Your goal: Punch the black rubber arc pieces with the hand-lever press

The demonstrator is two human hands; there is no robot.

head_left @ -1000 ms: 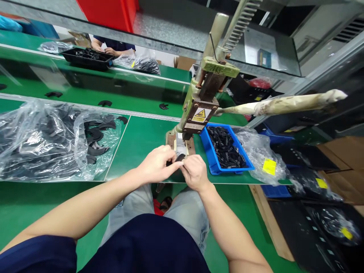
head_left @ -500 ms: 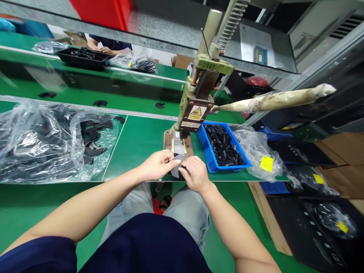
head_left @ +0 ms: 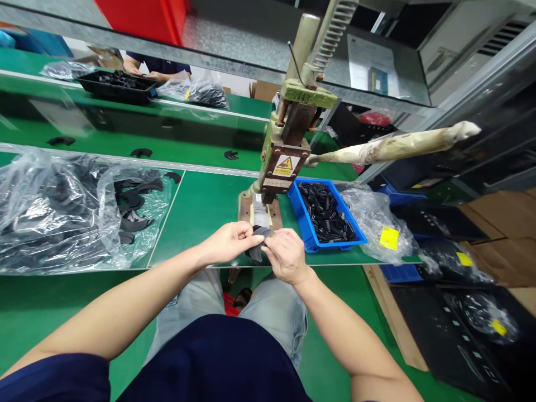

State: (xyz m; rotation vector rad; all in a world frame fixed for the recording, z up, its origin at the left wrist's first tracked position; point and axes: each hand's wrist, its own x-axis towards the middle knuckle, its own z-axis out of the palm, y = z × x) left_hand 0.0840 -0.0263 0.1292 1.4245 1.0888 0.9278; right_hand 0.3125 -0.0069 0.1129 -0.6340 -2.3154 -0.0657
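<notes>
Left hand [head_left: 230, 243], right hand [head_left: 287, 255]: pinching dark curved piece [head_left: 255, 253] | long axis roughly fore-aft | lower end toward wearer

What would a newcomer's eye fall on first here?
The greenish press, with its yellow warning label, towers over the green bench, its pale lever jutting right. At the front of its base, the left grip and right grip hold a dark curved piece. A blue bin of small black parts stands right of the press.
</notes>
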